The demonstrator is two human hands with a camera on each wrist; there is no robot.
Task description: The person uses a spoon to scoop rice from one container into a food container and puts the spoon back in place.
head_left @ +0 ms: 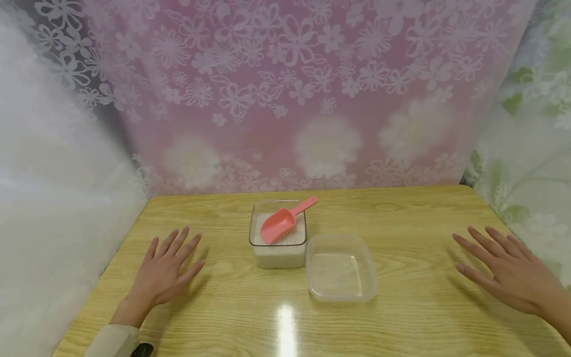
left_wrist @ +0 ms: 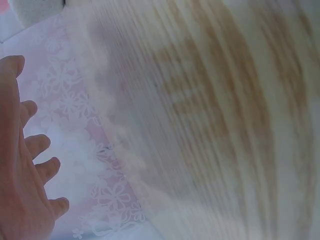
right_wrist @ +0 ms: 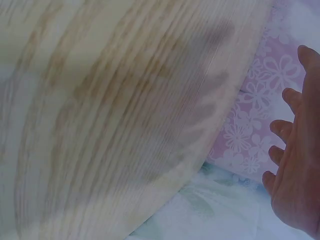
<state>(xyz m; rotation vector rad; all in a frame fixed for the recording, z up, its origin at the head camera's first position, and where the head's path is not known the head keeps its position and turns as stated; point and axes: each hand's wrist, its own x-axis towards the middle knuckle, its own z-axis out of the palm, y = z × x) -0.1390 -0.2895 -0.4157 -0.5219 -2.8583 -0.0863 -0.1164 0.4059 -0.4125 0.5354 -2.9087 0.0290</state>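
Observation:
My left hand [head_left: 164, 271] is held palm down near the table's left side, fingers spread and holding nothing. On the far right, my right hand [head_left: 508, 270] has its fingers spread the same way, with nothing in it. Between them, nearer the left hand, stands a clear square container [head_left: 280, 260] with white grains inside, likely rice. A pink scoop [head_left: 278, 225] lies on the grains, its handle sticking out over the back right rim. Just right of it sits a clear plastic tub [head_left: 341, 267] with nothing in it. In both wrist views the fingers look extended.
The wood-grain table [head_left: 223, 307] ends at a pink flowered curtain [head_left: 285, 124] along its back edge. White sheeting [head_left: 58, 198] hangs on the left, and a green-leaf patterned curtain [head_left: 531, 163] on the right. A dark watch [head_left: 142, 350] shows by the left sleeve.

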